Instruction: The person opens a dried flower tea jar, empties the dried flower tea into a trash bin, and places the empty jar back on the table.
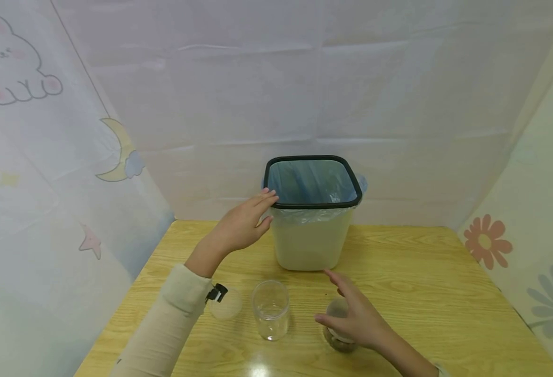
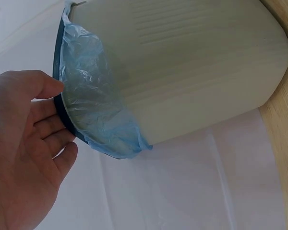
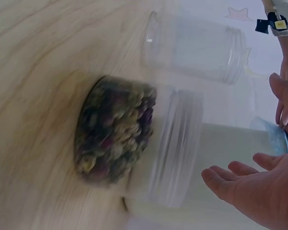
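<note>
My left hand (image 1: 243,222) touches the left front of the black rim (image 1: 314,206) of a cream trash bin (image 1: 309,241), its fingers extended over the rim and the thumb apart outside. The left wrist view shows the fingertips behind the rim, beside the blue bin liner (image 2: 91,72). Just above a lidded jar (image 1: 342,343) is my right hand (image 1: 356,317), thumb and fingers spread. In the right wrist view that hand is apart from the jar, which holds dried flowers (image 3: 117,129). A second clear jar (image 1: 271,309) stands open between the arms.
A round clear lid (image 1: 226,303) lies on the wooden table (image 1: 413,272) beside the left sleeve (image 1: 163,319). Patterned cloth (image 1: 295,89) hangs behind the bin and along both sides of the table. A wrist camera (image 1: 217,292) is strapped at the left cuff.
</note>
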The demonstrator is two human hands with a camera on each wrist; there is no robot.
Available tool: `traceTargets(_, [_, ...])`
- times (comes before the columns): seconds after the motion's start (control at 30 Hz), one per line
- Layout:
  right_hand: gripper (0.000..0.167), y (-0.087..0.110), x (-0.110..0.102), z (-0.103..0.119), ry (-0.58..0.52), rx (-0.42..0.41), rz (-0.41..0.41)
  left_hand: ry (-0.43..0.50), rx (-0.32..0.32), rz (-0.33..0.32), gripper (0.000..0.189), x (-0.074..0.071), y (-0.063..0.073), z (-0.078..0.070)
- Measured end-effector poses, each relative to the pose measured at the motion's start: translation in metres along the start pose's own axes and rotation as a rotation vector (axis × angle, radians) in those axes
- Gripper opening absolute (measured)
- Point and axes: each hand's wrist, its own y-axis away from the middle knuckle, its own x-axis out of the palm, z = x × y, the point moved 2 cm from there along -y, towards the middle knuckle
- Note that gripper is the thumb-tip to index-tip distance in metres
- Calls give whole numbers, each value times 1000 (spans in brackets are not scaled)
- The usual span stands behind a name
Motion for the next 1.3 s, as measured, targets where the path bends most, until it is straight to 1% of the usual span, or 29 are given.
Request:
traceTargets(0.2, [89,11,-9,-10,52,-21,-38,4,-15,13,54,0,0,0])
traceTargets(0.37, [88,17,-13,-19,81,-81,-56,7,-20,18,54,0,0,0])
traceTargets(0.43, [89,19,-14,-24,90,-91,-55,7,-22,20,54,1,0,1])
traceTargets(0.63, [95,27,-15,-39,120,-59,-39,13,-15,17,54,2,-1,0])
traceTargets(0.77, [98,32,-16,-46,157,-85,-27,17,-12,13,54,1,-1,-1])
traceTargets(0.93, [99,37,-16,-51,173,-102,-11,18,-10,7,54,1,0,-2])
traceTargets(1.03, [102,39,-16,-53,169,-82,7,20,-7,5,54,1,0,-2])
traceTargets(1.3, [111,41,-16,-63,120,-32,80,12,-19,26,54,1,-1,-1])
